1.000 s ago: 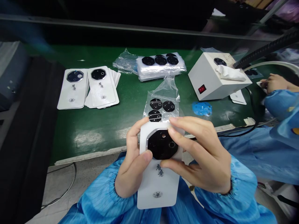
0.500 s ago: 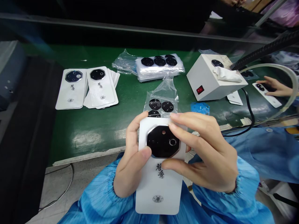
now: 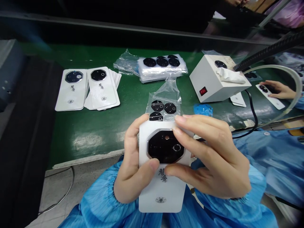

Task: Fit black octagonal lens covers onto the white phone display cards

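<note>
I hold a white phone back cover [image 3: 161, 190] upright in front of me. A black octagonal camera lens plate [image 3: 163, 148] sits in its silver frame near the top. My left hand [image 3: 133, 164] grips the cover's left edge, thumb pressing the plate's lower left corner. My right hand [image 3: 209, 155] wraps the right side, with its index finger on the plate's upper right edge and its thumb at the lower right. Just beyond the cover lies a clear bag of black lens plates [image 3: 163, 106].
Fanned white back covers [image 3: 90, 88] lie at the left of the green bench [image 3: 99, 126]. A bagged tray of lens plates [image 3: 162, 66] sits further back. A white box with a red switch [image 3: 216, 80] stands right. A co-worker's hand [image 3: 276, 88] rests on another cover.
The cover has tilted and dropped slightly in my hands. My left thumb slid lower along the plate's edge. The co-worker's hand moved out onto a cover at the right.
</note>
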The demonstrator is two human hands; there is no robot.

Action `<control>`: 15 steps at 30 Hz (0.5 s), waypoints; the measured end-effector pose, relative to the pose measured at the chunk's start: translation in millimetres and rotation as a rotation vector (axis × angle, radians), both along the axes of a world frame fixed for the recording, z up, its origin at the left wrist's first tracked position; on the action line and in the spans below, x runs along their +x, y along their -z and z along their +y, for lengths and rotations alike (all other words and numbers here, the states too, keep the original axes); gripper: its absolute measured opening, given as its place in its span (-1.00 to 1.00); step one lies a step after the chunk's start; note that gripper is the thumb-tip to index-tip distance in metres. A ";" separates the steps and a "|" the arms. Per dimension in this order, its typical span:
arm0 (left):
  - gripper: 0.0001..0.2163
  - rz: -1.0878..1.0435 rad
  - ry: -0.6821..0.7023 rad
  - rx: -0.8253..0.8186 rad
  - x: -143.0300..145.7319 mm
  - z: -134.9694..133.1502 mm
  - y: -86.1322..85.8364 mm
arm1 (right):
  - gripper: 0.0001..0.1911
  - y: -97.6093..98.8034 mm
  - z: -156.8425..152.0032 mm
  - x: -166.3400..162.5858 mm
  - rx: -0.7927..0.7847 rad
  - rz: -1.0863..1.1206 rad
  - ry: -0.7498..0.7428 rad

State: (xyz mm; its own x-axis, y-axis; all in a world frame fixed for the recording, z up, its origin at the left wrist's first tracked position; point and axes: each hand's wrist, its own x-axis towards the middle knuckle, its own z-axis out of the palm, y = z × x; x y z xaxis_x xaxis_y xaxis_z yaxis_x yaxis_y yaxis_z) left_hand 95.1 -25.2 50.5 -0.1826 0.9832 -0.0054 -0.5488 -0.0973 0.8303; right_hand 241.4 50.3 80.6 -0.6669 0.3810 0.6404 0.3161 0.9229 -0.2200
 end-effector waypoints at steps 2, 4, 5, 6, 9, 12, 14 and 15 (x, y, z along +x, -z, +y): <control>-0.53 -0.005 0.003 -0.009 0.6 0.3 0.0 | -0.58 0.2 0.5 -0.5 0.008 0.002 -0.001; -0.53 -0.050 0.005 -0.019 1.3 0.9 -0.2 | -0.59 -0.3 2.3 -2.1 0.007 -0.001 -0.005; -0.53 -0.085 0.009 -0.028 1.6 1.3 -0.4 | -0.58 -0.3 3.6 -3.0 0.000 -0.002 -0.012; -0.53 -0.120 0.015 -0.046 1.9 1.8 -0.8 | -0.55 0.2 5.2 -3.7 -0.015 0.002 -0.026; -0.55 -0.157 0.026 -0.136 2.2 3.3 -2.8 | -0.44 5.2 10.1 -4.4 -0.117 0.044 -0.070; -0.53 -0.182 0.047 -0.174 3.3 4.1 -5.4 | -0.40 12.7 13.0 -3.7 -0.395 0.183 -0.053; -0.53 -0.187 0.048 -0.157 4.9 4.3 -6.5 | -0.48 15.9 13.4 -3.8 -0.610 0.247 -0.014; -0.54 -0.170 0.036 -0.149 5.9 4.2 -6.7 | -0.54 16.6 13.2 -4.2 -0.689 0.249 -0.004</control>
